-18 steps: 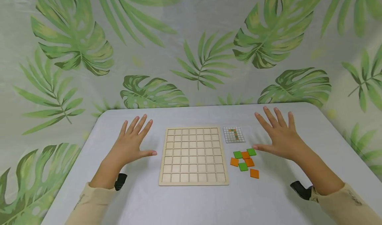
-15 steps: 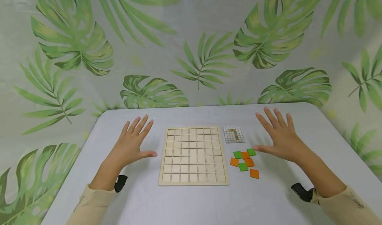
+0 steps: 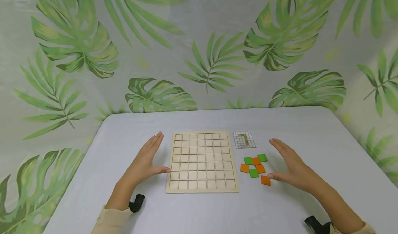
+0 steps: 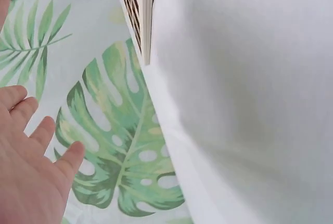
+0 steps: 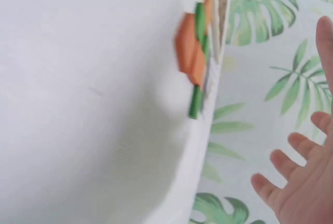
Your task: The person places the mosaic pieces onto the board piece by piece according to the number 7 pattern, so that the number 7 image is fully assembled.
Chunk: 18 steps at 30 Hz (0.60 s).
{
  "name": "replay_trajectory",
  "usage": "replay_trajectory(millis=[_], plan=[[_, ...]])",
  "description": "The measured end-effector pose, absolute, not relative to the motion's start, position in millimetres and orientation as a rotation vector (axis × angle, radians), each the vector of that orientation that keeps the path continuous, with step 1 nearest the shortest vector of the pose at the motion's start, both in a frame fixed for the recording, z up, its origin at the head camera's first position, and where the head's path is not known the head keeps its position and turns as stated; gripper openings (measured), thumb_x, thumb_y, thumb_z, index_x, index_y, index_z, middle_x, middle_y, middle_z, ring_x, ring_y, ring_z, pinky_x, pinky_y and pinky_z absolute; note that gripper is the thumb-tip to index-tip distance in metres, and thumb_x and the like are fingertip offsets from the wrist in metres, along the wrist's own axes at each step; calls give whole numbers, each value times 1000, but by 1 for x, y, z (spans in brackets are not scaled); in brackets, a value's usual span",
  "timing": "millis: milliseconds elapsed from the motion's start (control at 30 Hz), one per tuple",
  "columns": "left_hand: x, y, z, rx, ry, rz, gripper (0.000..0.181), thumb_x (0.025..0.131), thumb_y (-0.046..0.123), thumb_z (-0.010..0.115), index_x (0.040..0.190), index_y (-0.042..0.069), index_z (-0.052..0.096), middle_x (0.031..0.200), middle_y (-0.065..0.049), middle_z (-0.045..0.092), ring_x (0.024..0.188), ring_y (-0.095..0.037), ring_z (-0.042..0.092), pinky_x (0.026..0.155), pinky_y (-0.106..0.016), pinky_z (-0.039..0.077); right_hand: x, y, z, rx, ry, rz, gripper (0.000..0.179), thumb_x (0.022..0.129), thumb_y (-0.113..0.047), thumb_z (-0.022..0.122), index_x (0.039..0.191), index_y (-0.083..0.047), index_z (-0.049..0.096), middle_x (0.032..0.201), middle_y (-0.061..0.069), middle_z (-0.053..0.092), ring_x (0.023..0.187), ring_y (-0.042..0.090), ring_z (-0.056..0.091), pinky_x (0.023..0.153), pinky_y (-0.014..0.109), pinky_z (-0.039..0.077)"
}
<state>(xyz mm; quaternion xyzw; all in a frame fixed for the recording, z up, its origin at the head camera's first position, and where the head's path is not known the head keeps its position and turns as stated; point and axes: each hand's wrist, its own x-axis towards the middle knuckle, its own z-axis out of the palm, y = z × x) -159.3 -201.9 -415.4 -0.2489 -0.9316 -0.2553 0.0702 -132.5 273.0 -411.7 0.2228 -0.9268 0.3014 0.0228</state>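
- Governing relation: the orange and green tiles [image 3: 260, 168] lie between the hands, directly inward of the right hand [image 3: 293, 170], which is the nearer hand.
- Long axis: each tile is roughly square and gives no clear long axis. The group is loose, with one outlying orange tile [image 3: 265, 180] on the side toward the person.
- Right hand: fingers extended and close together, thumb spread wide from them; it holds nothing. The thumb tip appears just beside the outlying orange tile; contact cannot be confirmed.
- Left hand [image 3: 144, 163]: fingers extended, thumb spread wide; it holds nothing. It is well apart from the tiles, with the gridded wooden board [image 3: 201, 158] between.
- Board: lies flat between the hands, nearer the left. The left thumb tip overlaps its left edge in the head view; whether they touch cannot be determined.
- Pattern card [image 3: 244, 139]: lies inward of the right fingertips, beyond the tiles from the person and just beside the board's right edge.
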Motion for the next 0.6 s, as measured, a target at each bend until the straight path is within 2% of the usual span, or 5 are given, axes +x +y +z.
replay_trajectory(millis=[67, 167, 333, 467, 600], plan=[[-157, -199, -421, -731, -2818, -860, 116, 59, 47, 78, 146, 19, 7, 149, -3, 11, 133, -29, 12, 103, -49, 17, -126, 272, -420, 657, -2901, 1002, 100, 66, -36, 78, 144, -18, 19, 144, 13, 20, 127, 38, 20, 92, 62, 23], [-154, -195, -428, -708, -2838, -1000, 117, 58, 39, 81, 146, 20, 7, 149, -3, 11, 133, -29, 11, 103, -49, 16, -117, 272, -433, 612, -2938, 1082, 95, 66, -39, 77, 141, -15, 24, 139, 12, 27, 120, 36, 32, 90, 57, 31], [-153, -195, -437, -668, -2884, -1160, 113, 59, 36, 81, 146, 18, 12, 149, -5, 13, 133, -29, 11, 103, -49, 16, -109, 271, -446, 613, -2938, 1100, 83, 68, -39, 75, 133, -7, 36, 127, 10, 43, 100, 25, 50, 81, 39, 44], [-154, -198, -446, -654, -2940, -1224, 106, 62, 34, 80, 145, 11, 18, 147, -7, 17, 133, -28, 14, 103, -47, 16, -109, 274, -457, 723, -2873, 1075, 69, 69, -34, 75, 124, -3, 46, 114, 6, 54, 91, 14, 53, 76, 24, 45], [-155, -202, -455, -639, -2963, -1279, 98, 67, 36, 77, 143, 8, 23, 146, -9, 23, 132, -28, 18, 104, -46, 17, -108, 275, -463, 752, -2869, 1080, 56, 72, -33, 73, 115, -4, 53, 104, -1, 58, 88, 9, 52, 75, 21, 44]])
